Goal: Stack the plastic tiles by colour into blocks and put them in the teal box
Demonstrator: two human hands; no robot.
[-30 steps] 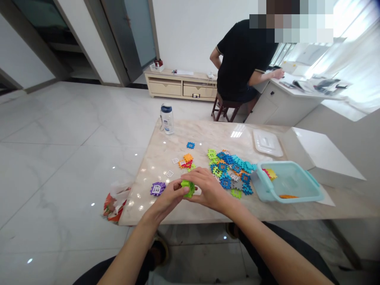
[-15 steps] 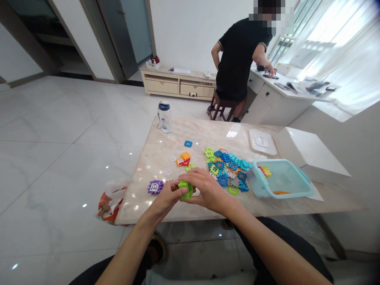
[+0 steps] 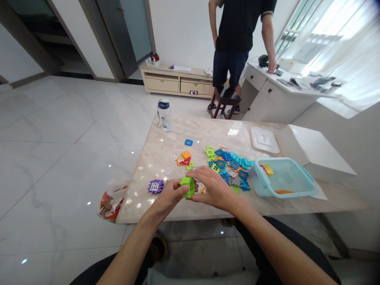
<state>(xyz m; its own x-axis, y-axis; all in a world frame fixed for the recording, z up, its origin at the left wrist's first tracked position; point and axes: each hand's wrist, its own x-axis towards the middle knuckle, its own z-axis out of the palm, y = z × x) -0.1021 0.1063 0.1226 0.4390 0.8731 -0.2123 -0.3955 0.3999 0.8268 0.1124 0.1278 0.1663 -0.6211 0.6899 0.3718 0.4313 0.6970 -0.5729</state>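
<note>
Above the table's front part, my left hand (image 3: 172, 194) grips a lime-green block built from interlocking toy tiles (image 3: 188, 187), thumb on its near face. My right hand (image 3: 209, 188) curves around the block's right side, its fingertips at the top and bottom edges. Left of the hands lies a purple tile piece (image 3: 156, 186) with a white window insert. Just beyond them are orange and red tiles (image 3: 186, 158) and loose white window pieces (image 3: 168, 171). A heap of blue, green, teal and grey tiles (image 3: 228, 164) spreads to the right, partly hidden by my right hand.
A pale teal bin (image 3: 285, 194) with a few tiles inside stands at the right. Behind it are a clear lid (image 3: 265, 140) and a white box (image 3: 319, 150). A water bottle (image 3: 164, 116) stands at the far left corner. Another person (image 3: 234, 35) stands by a stool (image 3: 226, 99).
The other person has risen from the stool to standing. Both hands keep the green block, which has turned slightly; more of its near face shows, and my right fingers have loosened a little.
</note>
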